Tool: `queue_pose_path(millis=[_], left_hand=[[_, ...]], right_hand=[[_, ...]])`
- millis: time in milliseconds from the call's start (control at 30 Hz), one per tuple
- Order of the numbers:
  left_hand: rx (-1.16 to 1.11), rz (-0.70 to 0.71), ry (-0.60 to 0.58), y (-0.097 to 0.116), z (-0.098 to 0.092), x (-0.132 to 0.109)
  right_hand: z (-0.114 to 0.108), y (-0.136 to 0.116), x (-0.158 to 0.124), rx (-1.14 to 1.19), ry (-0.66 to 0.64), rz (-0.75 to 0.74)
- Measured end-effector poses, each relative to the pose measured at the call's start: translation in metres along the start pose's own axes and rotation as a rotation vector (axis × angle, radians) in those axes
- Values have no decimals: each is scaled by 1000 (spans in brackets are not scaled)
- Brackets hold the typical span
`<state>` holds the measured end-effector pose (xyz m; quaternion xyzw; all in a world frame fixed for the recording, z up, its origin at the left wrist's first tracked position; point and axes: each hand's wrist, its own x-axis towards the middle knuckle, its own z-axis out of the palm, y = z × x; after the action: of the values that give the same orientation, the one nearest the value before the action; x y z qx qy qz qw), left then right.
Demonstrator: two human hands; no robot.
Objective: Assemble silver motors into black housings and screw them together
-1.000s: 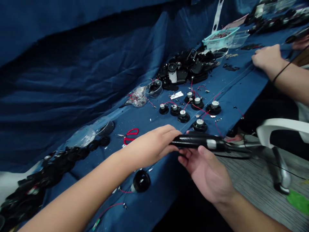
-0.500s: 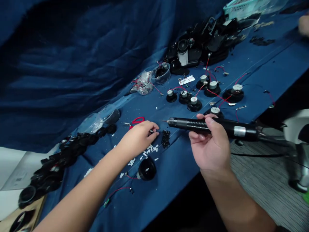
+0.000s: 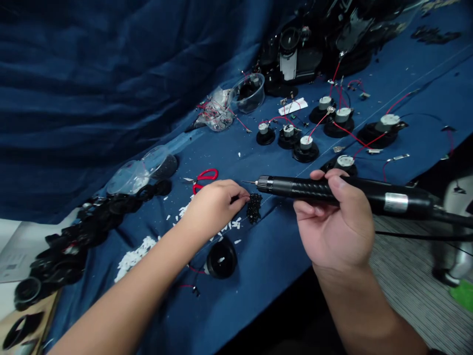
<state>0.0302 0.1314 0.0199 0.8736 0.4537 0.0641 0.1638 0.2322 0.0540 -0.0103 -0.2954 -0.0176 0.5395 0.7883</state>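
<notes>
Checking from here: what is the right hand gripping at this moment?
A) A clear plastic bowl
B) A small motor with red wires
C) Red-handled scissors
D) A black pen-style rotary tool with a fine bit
D. The right hand wraps around the black pen-style rotary tool, whose fine bit points toward the left hand.

Draped dark blue cloth [image 3: 111, 98], grey carpet floor [image 3: 406, 281], metal chair leg [image 3: 451, 261]
</notes>
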Motion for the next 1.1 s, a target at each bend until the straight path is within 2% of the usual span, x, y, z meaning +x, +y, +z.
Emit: queue_pose_path(millis=[167, 300, 400, 500, 600, 667, 833, 1000, 1100], left_hand=[[-43, -29, 56, 2, 2, -8], [-88, -105, 174, 11, -6, -27], [-228, -261, 282, 20, -11, -59], [-422, -374, 406, 28, -8, -99], [-536, -346, 544, 35, 5, -131], [-580, -305, 609, 38, 15, -143], [-631, -288, 629, 42, 32, -149], [-640, -294, 615, 44, 37, -149], [-632, -283, 622, 45, 39, -151]], right_hand=[[0, -1, 0, -6, -10, -2], [0, -2, -1, -29, -14, -1], [-1, -3, -3, -64, 3, 1], [-3, -5, -4, -99, -7, -8], [-6, -5, -7, -126, -48, -8], [-7, -5, -11, -137, -69, 1], [-11, -2, -27, -204, -124, 93], [-11, 2, -31, -238, -84, 123], [-16, 3, -30, -294, -160, 152]])
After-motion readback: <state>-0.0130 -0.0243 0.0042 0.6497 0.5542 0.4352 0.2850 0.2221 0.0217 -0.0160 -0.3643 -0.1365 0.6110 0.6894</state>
